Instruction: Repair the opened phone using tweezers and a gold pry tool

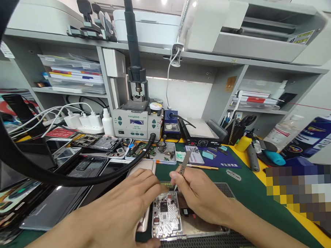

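An opened phone (166, 220) lies on a perforated black mat (198, 245), its silvery frame and shielded board facing up. My left hand (125, 206) spans the phone's left end, fingertips at the far edge and thumb by the near corner, bracing it. My right hand (200, 195) pinches slim metal tweezers (186, 162) like a pen. Their narrow tip points down at the board's far right corner; whether it touches cannot be made out. The right fingers partly cover the phone's middle.
Phones and phone parts (61, 194) crowd the left. Behind stand a parts tray (155, 152), a hot-air station (132, 123) and a heating plate (200, 133). A loose razor blade (233, 174) lies right. A black ring (82, 180) arches across the upper left.
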Demonstrator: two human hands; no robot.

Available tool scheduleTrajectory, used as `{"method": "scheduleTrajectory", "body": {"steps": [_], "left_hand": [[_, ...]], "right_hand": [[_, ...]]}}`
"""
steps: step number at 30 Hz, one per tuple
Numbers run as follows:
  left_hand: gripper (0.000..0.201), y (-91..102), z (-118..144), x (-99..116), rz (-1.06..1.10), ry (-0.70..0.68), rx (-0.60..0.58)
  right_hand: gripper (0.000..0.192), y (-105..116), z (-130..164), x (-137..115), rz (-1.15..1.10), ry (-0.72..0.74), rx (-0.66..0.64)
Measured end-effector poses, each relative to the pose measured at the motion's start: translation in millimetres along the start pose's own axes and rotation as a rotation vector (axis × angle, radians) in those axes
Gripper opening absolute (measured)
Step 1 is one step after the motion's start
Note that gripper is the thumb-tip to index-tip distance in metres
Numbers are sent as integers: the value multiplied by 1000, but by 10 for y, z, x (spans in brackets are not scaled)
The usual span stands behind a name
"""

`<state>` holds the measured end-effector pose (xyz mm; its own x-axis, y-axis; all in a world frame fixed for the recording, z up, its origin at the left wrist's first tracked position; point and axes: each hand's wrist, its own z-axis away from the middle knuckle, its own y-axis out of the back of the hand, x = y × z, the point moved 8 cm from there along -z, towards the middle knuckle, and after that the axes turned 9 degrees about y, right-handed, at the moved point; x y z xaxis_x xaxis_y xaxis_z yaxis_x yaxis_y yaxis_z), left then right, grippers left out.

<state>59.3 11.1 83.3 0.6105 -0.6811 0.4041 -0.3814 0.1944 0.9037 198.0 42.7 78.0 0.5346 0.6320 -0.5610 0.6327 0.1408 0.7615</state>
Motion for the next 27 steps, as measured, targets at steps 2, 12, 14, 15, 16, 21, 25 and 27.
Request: {"method": "scheduleTrajectory", "body": {"steps": [2,12,14,15,16,21,25,27], "left_hand": [[74,-13,-8,-2,-4,-1,-10],[59,105,3,-73,92,15,76],[41,194,-23,-139,199,63,164],[31,237,-44,-170,252,89,203],[23,274,-70,-192,296,113,234],[18,441,-238,-101,402,179,348],[19,521,-333,33,436,240,482],[21,536,-363,70,443,262,552]], "right_hand": [[38,-5,-18,-17,-2,13,-22],[42,55,-86,-91,29,22,-24],[44,66,-84,-93,33,23,-24],[45,69,-83,-92,35,23,-25],[46,72,-83,-91,36,23,-27],[50,50,-77,-82,45,40,-44],[50,28,-63,-73,46,71,-48],[51,31,-59,-71,43,78,-40]]}}
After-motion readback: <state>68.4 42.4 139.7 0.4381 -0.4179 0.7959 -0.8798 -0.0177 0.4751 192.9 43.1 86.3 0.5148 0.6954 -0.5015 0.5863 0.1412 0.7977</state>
